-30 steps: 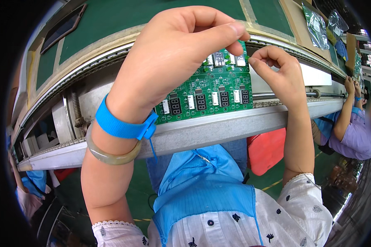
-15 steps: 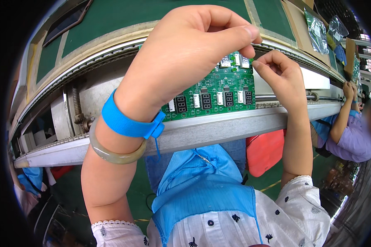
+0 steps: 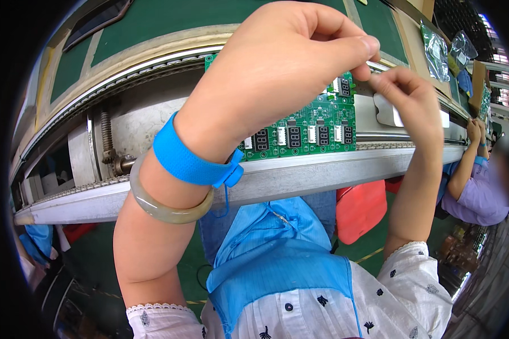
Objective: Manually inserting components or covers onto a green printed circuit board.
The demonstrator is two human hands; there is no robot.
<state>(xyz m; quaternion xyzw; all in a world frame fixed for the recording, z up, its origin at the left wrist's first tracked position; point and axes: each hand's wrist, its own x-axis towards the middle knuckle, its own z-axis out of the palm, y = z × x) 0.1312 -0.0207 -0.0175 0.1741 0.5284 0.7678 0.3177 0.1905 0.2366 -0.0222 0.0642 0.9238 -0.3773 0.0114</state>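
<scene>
A green circuit board [image 3: 308, 117] with rows of black digit displays and white connectors lies between the conveyor rails. My left hand [image 3: 283, 73] is over its far left part, hiding much of it. Thumb and fingertips of that hand are pinched together beyond the board's far right corner; whatever is between them is too small to make out. Close by, my right hand [image 3: 415, 107] is at the board's right, thumb and forefinger also brought together, their contents unclear. A blue wrist strap [image 3: 189, 155] with a cord and a pale bangle [image 3: 167, 208] are around my left arm.
The metal front rail [image 3: 300, 175] runs between me and the board. A threaded rod [image 3: 106, 135] stands at the left. Clear plastic bags [image 3: 434, 48] lie at the far right. A red seat [image 3: 361, 212] is below the rail. A co-worker [image 3: 481, 183] is at the right.
Both my hands have moved right, still close together. The board appears slightly farther right, and more of its right-hand displays show.
</scene>
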